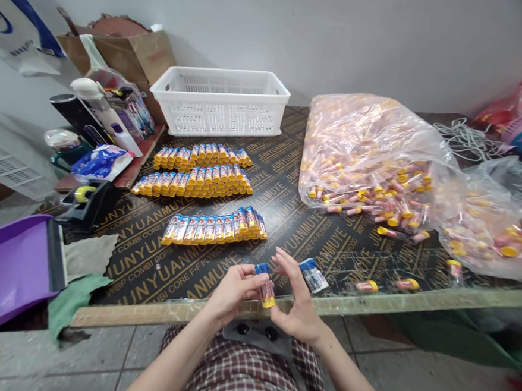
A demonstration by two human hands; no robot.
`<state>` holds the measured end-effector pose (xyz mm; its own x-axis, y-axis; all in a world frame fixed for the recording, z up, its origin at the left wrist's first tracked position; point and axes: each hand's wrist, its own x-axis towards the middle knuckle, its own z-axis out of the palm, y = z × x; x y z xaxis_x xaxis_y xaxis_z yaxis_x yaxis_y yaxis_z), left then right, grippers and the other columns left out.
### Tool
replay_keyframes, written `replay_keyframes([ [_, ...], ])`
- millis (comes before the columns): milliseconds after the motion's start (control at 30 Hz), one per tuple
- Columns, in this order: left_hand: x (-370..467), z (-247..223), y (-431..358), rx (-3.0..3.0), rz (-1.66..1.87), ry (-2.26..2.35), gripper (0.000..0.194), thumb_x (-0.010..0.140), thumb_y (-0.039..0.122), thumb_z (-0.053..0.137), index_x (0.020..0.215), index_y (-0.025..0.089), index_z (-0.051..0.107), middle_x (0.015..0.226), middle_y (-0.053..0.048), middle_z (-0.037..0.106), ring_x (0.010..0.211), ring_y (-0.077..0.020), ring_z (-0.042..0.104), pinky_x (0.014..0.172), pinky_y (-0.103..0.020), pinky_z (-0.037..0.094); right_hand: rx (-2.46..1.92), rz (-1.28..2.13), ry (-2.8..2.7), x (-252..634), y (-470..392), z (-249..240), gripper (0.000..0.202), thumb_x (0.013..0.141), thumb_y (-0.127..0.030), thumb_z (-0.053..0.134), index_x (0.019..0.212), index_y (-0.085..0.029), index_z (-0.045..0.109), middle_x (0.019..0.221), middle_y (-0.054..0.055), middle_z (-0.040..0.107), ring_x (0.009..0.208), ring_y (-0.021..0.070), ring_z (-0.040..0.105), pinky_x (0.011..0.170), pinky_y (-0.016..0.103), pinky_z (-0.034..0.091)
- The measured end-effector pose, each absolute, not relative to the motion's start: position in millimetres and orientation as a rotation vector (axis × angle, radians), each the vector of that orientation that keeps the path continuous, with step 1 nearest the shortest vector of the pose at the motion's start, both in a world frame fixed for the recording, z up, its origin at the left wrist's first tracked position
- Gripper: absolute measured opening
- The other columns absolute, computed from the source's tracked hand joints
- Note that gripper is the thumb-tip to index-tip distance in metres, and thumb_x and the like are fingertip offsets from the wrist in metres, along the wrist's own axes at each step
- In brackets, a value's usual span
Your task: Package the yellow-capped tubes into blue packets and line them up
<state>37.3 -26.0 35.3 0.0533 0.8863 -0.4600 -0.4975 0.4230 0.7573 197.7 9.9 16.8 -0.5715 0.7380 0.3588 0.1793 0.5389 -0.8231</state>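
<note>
My left hand (235,292) grips a small clear tube (267,291) with a yellow cap and a blue label part at its top, just over the table's front edge. Beside it, my right hand (297,302) is open, thumb and fingers spread around the tube; whether the thumb touches it I cannot tell. A flat stack of blue-and-white labels (313,275) lies right behind my right fingers. Farther back, a row of labelled tubes (214,229) lies side by side, with stacked rows of labelled tubes (195,180) behind it. Loose unlabelled tubes (366,285) lie to the right.
A white plastic basket (220,112) stands at the back. Large clear bags (358,143) of yellow-capped tubes cover the right side. At left are a tape dispenser (88,204), a purple dustpan (10,267), bottles and a paper bag (141,56). Cables (464,138) lie far right.
</note>
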Motion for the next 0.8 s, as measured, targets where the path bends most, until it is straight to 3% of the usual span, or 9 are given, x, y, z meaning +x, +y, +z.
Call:
replay_keyframes([
  [233,44.0,35.5,-29.5,0.423,1.078,1.011,0.035,0.061,0.034,0.080,0.085,0.010,0.070,0.072,-0.005,0.067,0.058,-0.0105,0.059,0.059,-0.021,0.047,-0.577,1.221,-2.020,198.5,9.5,14.7,0.089,0.058,-0.003,0.048,0.141,-0.028,0.024,0.139,0.007,0.042,0.126,0.0253,0.044,0.106,0.043,0.038],
  [800,47.2,37.0,-30.8,0.395,1.107,1.035,0.036,0.057,0.036,0.081,0.080,0.010,0.068,0.067,-0.005,0.065,0.059,-0.0123,0.060,0.058,-0.022,0.045,-0.568,1.302,-1.886,195.4,6.3,13.7,0.088,0.060,-0.005,0.050,0.141,-0.027,0.024,0.139,0.007,0.042,0.126,0.0249,0.044,0.106,0.043,0.038],
])
